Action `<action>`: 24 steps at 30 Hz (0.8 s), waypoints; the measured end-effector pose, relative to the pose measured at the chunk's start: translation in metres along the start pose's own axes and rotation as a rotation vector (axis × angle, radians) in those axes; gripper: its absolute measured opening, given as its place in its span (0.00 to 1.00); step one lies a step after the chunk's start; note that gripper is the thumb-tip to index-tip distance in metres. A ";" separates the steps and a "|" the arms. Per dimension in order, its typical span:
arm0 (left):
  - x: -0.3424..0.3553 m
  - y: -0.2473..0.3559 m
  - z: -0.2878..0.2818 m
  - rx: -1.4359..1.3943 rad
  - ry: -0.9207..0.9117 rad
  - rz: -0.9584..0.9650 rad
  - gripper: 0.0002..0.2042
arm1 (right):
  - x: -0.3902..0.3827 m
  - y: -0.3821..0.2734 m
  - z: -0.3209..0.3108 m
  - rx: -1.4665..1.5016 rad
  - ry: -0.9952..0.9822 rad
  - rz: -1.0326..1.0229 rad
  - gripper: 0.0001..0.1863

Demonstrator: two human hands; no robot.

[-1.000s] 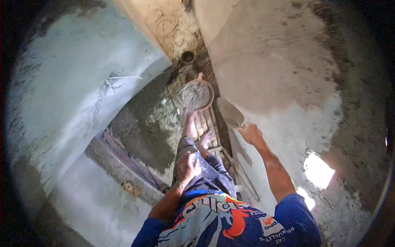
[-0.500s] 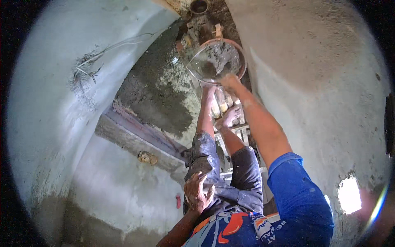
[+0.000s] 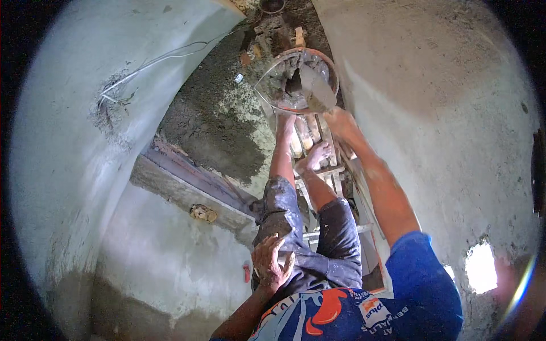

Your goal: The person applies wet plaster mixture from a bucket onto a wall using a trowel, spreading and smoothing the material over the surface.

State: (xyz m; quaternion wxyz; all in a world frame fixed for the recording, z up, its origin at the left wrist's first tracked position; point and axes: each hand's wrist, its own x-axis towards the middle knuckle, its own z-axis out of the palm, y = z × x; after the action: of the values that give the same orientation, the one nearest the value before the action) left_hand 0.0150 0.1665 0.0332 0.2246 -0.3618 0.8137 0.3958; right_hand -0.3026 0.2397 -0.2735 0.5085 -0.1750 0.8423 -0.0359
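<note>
My right hand (image 3: 339,122) is closed around the handle of a trowel, at the near right side of a round bucket (image 3: 335,71). The trowel's broad grey blade (image 3: 317,90) is over the bucket, smeared with mortar. Wet grey mortar (image 3: 278,77) lies inside, with a dark hollow beside the blade. My left hand (image 3: 273,262) rests on my left thigh, fingers apart and dusted with mortar, holding nothing.
My bare feet are on a slatted wooden frame (image 3: 335,170) below the bucket. Plastered walls rise on both sides. A concrete ledge (image 3: 170,190) crosses at left. Loose wires (image 3: 151,62) stick out of the left wall. A dark bowl (image 3: 272,5) sits beyond the bucket.
My right hand has drawn back toward me and to the right, out of the bucket, bringing the trowel blade up into view. My left hand stays on the thigh.
</note>
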 end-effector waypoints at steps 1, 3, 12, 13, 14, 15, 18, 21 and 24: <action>0.002 0.001 -0.001 -0.001 -0.001 -0.004 0.23 | 0.003 -0.001 0.000 -0.027 0.075 -0.013 0.20; 0.006 0.001 0.006 -0.015 -0.009 0.014 0.24 | 0.024 0.007 0.006 -0.123 0.059 -0.064 0.19; -0.006 -0.001 -0.006 -0.023 -0.005 -0.056 0.22 | -0.043 -0.027 -0.032 -0.296 0.055 -0.113 0.11; -0.011 -0.002 -0.006 -0.026 -0.009 -0.055 0.22 | -0.048 -0.024 -0.033 -0.354 0.152 -0.050 0.11; -0.008 -0.005 0.000 -0.043 0.006 -0.030 0.22 | -0.035 -0.016 -0.024 -0.358 0.167 -0.041 0.11; -0.005 -0.007 0.006 -0.057 0.020 -0.008 0.22 | -0.012 -0.006 -0.003 -0.247 0.204 -0.040 0.12; -0.002 -0.006 0.013 -0.082 -0.003 -0.007 0.23 | 0.051 0.005 0.049 -0.085 0.134 -0.085 0.16; -0.006 -0.010 0.019 -0.079 -0.001 -0.061 0.21 | 0.067 0.020 0.074 -0.017 -0.035 -0.084 0.19; -0.012 -0.020 0.020 -0.048 0.006 -0.085 0.21 | 0.041 0.012 0.098 0.047 0.146 -0.213 0.18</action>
State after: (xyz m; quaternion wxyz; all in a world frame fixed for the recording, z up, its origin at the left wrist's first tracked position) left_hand 0.0397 0.1793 0.0196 0.2301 -0.4026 0.7885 0.4039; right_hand -0.2379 0.2487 -0.3582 0.4431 -0.2485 0.8527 -0.1220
